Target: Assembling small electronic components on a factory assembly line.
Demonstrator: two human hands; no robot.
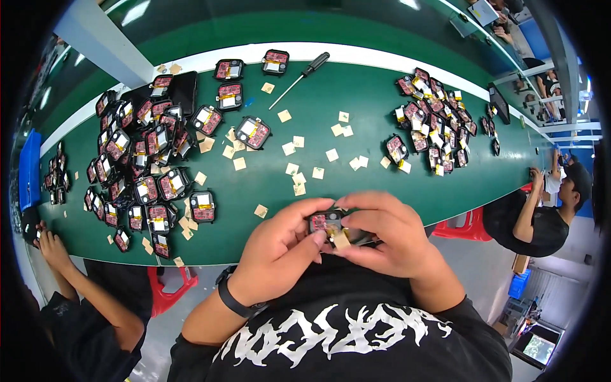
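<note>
Nearest to you is your own black shirt (305, 363) with its white print, and just beyond its front your two hands meet over the edge of the green table (375, 121). The small black box (323, 221) sits between them, its red circuit board facing up toward you. Your left hand (273, 242) curls around the box's left side, pinching it with the thumb against the lower part and the forefinger along the top edge. Your right hand (391, 235) grips it from the right, fingers bent over that side; a tan square (342, 240) shows at the box's lower edge, beside the right fingers, though you cannot tell whether it is stuck on. A dark band (230, 297) circles your left wrist. Ahead of you, loose paper squares (298, 141) lie scattered, with a screwdriver (299, 81) farther off. A heap of similar boxes (156, 137) stands to your left, and a smaller pile (434, 121) to your right. Co-workers sit on both sides, well apart from your hands.
</note>
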